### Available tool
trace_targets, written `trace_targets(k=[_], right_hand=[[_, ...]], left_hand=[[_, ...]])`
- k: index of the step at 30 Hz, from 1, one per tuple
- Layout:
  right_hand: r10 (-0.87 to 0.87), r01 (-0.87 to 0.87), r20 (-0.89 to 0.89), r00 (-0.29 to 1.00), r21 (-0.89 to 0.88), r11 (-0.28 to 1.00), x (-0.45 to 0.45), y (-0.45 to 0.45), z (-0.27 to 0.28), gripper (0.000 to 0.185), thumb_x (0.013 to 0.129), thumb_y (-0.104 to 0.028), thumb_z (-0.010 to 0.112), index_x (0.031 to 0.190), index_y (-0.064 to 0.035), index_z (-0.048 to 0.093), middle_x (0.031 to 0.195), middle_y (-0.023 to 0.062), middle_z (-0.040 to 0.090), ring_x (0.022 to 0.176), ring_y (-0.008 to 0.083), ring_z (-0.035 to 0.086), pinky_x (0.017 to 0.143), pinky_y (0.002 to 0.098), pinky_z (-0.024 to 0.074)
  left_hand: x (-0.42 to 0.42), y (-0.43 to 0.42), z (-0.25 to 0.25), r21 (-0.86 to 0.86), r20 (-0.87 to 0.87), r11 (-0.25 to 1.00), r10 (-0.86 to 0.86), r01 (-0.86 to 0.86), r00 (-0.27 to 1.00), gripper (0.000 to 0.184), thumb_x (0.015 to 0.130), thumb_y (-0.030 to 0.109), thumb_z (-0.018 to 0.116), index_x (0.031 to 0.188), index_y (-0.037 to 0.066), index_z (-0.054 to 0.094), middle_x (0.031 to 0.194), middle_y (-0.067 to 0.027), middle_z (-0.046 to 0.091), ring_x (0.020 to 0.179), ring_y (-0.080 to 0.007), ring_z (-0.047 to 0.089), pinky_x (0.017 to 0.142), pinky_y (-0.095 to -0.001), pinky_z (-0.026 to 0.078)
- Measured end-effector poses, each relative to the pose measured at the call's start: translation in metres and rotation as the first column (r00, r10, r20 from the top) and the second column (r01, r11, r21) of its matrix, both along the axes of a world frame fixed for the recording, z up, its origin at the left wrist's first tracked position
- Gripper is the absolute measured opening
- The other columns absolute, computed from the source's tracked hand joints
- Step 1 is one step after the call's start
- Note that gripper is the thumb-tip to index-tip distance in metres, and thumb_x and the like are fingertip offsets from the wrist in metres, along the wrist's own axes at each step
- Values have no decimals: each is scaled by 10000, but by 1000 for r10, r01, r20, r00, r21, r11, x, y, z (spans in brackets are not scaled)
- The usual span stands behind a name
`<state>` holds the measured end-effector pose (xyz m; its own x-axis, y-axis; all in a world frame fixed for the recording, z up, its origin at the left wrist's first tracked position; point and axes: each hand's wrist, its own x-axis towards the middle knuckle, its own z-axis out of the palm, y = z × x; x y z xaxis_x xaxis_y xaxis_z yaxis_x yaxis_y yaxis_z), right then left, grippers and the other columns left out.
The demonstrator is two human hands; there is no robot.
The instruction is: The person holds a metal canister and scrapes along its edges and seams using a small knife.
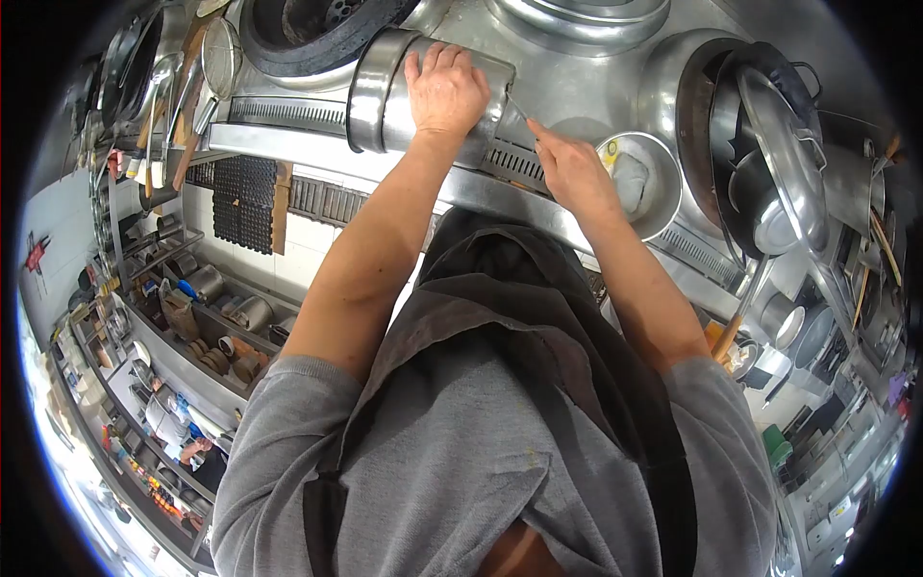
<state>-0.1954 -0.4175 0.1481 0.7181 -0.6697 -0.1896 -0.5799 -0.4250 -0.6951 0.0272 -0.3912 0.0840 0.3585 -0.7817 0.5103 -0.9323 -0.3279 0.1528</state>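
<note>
A cylindrical stainless steel pot (382, 101) lies tilted on its side on the metal stove top, its wide rim toward the left. My left hand (448, 91) presses on top of the pot's wall, fingers curled over it. My right hand (575, 173) is closed round a thin metal tool (516, 106), which points at the pot's base end; the fingers hide its handle, so its exact kind cannot be told. Just right of that hand stands a steel bowl (665, 188) with something whitish and a small yellow-green item inside.
A black wok (317, 34) sits at the back left, near a hanging strainer (221, 58). To the right are a stacked wok and a shiny lid (779, 154). A slotted drain (288, 111) runs along the front edge. Shelves with pots (207, 282) stand lower left.
</note>
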Motion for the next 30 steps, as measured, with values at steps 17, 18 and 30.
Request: trace_targets(k=[17, 18, 30], right_hand=[[-147, 148, -27, 989, 80, 986, 1, -12, 8, 341, 1019, -228, 543, 1314, -113, 670, 1082, 253, 700, 1021, 456, 657, 895, 517, 518], [-119, 126, -61, 991, 118, 985, -2, -10, 11, 341, 1017, -216, 549, 1315, -104, 668, 1092, 247, 702, 1020, 451, 659, 893, 516, 518], [-24, 23, 102, 995, 16, 1000, -7, -3, -6, 365, 1012, -199, 561, 1354, -100, 641, 1109, 259, 701, 1012, 451, 663, 879, 508, 511]], left_hand=[[-3, 0, 7, 10, 15, 1000, 27, -27, 1000, 196, 837, 160, 623, 943, 86, 771, 1092, -37, 759, 1155, -224, 662, 1074, -512, 404], [-2, 0, 5, 5, 19, 1000, 29, -29, 999, 195, 837, 154, 622, 943, 88, 771, 1096, -34, 759, 1149, -226, 666, 1073, -511, 406], [-1, -1, 1, -18, -18, 1000, 4, -4, 1000, 193, 838, 184, 636, 909, 55, 761, 1087, -63, 754, 1151, -247, 651, 1103, -529, 366]])
